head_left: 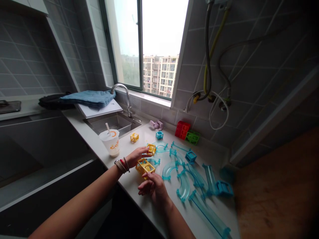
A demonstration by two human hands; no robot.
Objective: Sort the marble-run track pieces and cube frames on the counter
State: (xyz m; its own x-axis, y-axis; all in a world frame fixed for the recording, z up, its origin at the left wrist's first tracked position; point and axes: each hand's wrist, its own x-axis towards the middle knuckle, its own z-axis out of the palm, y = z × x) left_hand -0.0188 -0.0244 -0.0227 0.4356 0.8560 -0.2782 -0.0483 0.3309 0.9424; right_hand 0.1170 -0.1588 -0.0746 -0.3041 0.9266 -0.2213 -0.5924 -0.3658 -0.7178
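Note:
Between the fingers of my left hand (137, 156) is a yellow open-frame cube block (151, 150), with the hand closed on it. Just in front, two joined yellow cube blocks (144, 166) sit near the counter's front edge. My right hand (156, 187) pinches their near right corner at the fingertips, its other fingers curled below; part of that grip is hidden. To the right of both hands lie clear teal track pieces, among them a curved one (169, 170) and a long straight one (210, 214). A single yellow cube (134, 137) stands beyond my left hand.
A lidded drink cup (111, 143) with a straw stands left of my hands, by the sink (124, 124). Blue cubes (159, 135), red blocks (182, 129) and green blocks (192, 136) stand toward the wall. Blue cloth (89, 98) lies beside the faucet (128, 99).

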